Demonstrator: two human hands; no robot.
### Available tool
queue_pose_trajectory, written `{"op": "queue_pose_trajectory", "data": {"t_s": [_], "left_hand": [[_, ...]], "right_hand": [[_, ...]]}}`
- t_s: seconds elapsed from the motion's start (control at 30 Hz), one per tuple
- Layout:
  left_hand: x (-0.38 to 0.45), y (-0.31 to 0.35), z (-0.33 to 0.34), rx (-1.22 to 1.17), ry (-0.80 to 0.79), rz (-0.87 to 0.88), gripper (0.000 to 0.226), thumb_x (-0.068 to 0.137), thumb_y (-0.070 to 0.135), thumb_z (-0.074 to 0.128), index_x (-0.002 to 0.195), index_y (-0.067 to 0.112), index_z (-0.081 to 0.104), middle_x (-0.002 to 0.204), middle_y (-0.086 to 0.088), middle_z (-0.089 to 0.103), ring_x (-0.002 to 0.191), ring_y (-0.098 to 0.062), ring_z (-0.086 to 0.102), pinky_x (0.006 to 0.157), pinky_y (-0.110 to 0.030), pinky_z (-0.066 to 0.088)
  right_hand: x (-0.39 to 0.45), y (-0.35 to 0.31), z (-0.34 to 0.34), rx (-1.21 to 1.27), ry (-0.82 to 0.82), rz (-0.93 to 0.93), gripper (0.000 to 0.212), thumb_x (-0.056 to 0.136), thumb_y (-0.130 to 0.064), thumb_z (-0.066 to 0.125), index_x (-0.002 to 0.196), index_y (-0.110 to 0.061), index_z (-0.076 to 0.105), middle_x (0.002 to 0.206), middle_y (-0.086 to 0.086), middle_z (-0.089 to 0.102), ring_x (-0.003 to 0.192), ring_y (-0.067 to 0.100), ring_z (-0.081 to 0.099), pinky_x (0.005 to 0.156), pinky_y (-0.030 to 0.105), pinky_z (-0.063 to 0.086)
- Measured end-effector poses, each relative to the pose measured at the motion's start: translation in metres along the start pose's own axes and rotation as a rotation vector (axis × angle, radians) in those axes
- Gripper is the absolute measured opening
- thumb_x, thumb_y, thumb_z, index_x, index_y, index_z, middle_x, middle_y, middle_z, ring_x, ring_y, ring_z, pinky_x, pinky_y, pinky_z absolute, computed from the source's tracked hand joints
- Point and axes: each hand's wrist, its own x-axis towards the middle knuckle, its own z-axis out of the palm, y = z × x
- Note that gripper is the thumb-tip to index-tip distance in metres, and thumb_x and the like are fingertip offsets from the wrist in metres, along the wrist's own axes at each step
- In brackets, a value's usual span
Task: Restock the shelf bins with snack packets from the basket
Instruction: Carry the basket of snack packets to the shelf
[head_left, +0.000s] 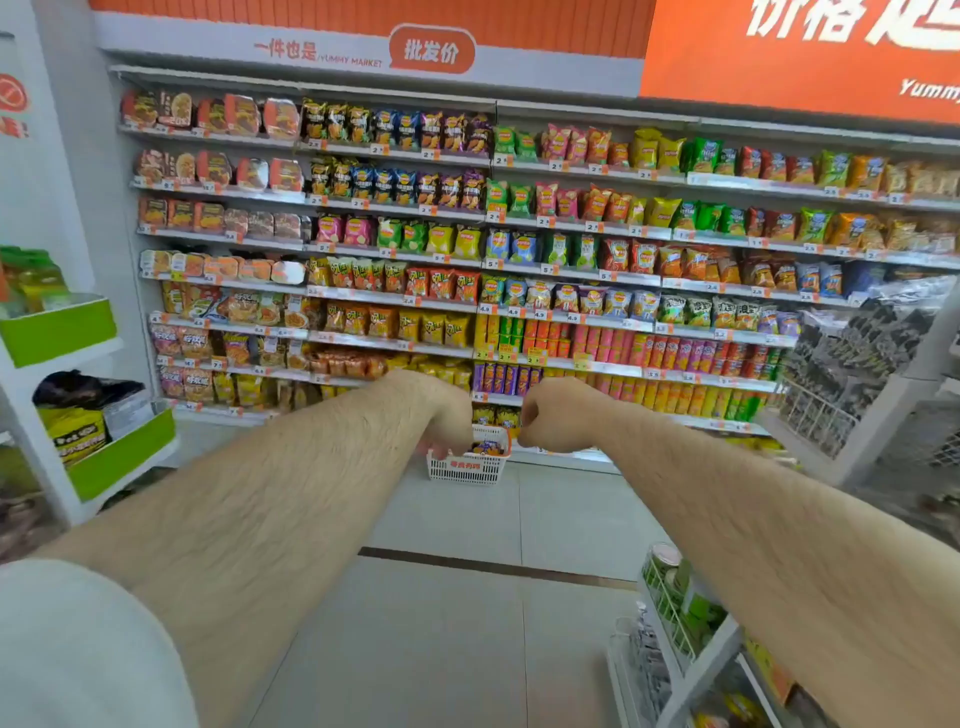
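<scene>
Both arms reach forward — the left hand (445, 415) and right hand (553, 418) curl down at the rim of a white basket (467, 466) holding packets (487, 447), carried above the floor (457, 623) before stocked snack shelves (467, 291)

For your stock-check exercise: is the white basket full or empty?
Not empty: colourful packets show above the rim of the basket. How full, cannot tell.
</scene>
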Motion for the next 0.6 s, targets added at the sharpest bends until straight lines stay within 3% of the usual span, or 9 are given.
{"op": "queue_pose_trajectory", "data": {"t_s": [0.13, 0.23, 0.33, 0.4, 0.5, 0.6], "left_hand": [[0.051, -0.005, 0.021, -0.037, -0.132, -0.053, 0.023, 0.092, 0.023, 0.05, 0.111, 0.017, 0.062, 0.099, 0.005, 0.071, 0.078, -0.009, 0.065, 0.06, -0.026, 0.047], [0.099, -0.002, 0.036, -0.047, -0.173, -0.031, 0.025, 0.094, 0.024, 0.048, 0.114, 0.017, 0.063, 0.099, 0.007, 0.07, 0.087, -0.01, 0.068, 0.071, -0.031, 0.053], [0.16, 0.002, 0.048, -0.07, -0.114, 0.016, 0.023, 0.093, 0.019, 0.048, 0.104, 0.015, 0.068, 0.098, 0.002, 0.072, 0.085, -0.011, 0.069, 0.081, -0.033, 0.056], [0.205, 0.004, 0.055, -0.09, -0.067, 0.022, 0.021, 0.088, 0.015, 0.048, 0.091, 0.014, 0.069, 0.093, -0.006, 0.074, 0.075, -0.014, 0.066, 0.075, -0.029, 0.055], [0.276, 0.008, 0.06, -0.109, -0.093, 0.003, 0.021, 0.086, 0.014, 0.048, 0.088, 0.013, 0.069, 0.092, -0.008, 0.074, 0.071, -0.016, 0.064, 0.064, -0.025, 0.049], [0.338, 0.016, 0.054, -0.135, -0.123, -0.021, 0.021, 0.087, 0.014, 0.049, 0.09, 0.013, 0.07, 0.094, -0.006, 0.074, 0.071, -0.015, 0.063, 0.064, -0.025, 0.048]], "right_hand": [[0.029, 0.024, 0.033, 0.038, -0.071, 0.05, 0.026, 0.092, -0.032, 0.062, 0.103, -0.009, 0.069, 0.102, 0.006, 0.067, 0.095, 0.023, 0.063, 0.084, 0.038, 0.056], [0.067, 0.058, 0.065, 0.097, -0.098, 0.075, 0.023, 0.09, -0.031, 0.063, 0.099, -0.011, 0.07, 0.101, 0.006, 0.069, 0.093, 0.023, 0.064, 0.08, 0.037, 0.057], [0.114, 0.095, 0.095, 0.137, -0.145, 0.098, 0.026, 0.09, -0.031, 0.062, 0.103, -0.01, 0.069, 0.106, 0.008, 0.068, 0.097, 0.025, 0.063, 0.085, 0.039, 0.057], [0.15, 0.12, 0.114, 0.193, -0.167, 0.112, 0.029, 0.089, -0.031, 0.064, 0.104, -0.008, 0.07, 0.105, 0.009, 0.069, 0.102, 0.026, 0.063, 0.086, 0.039, 0.056], [0.212, 0.163, 0.137, 0.305, -0.229, 0.137, 0.032, 0.087, -0.033, 0.064, 0.102, -0.005, 0.071, 0.086, 0.01, 0.071, 0.084, 0.024, 0.066, 0.077, 0.035, 0.054], [0.269, 0.198, 0.147, 0.401, -0.298, 0.165, 0.031, 0.089, -0.031, 0.063, 0.103, -0.004, 0.07, 0.079, 0.011, 0.07, 0.072, 0.025, 0.062, 0.068, 0.033, 0.052]]}}
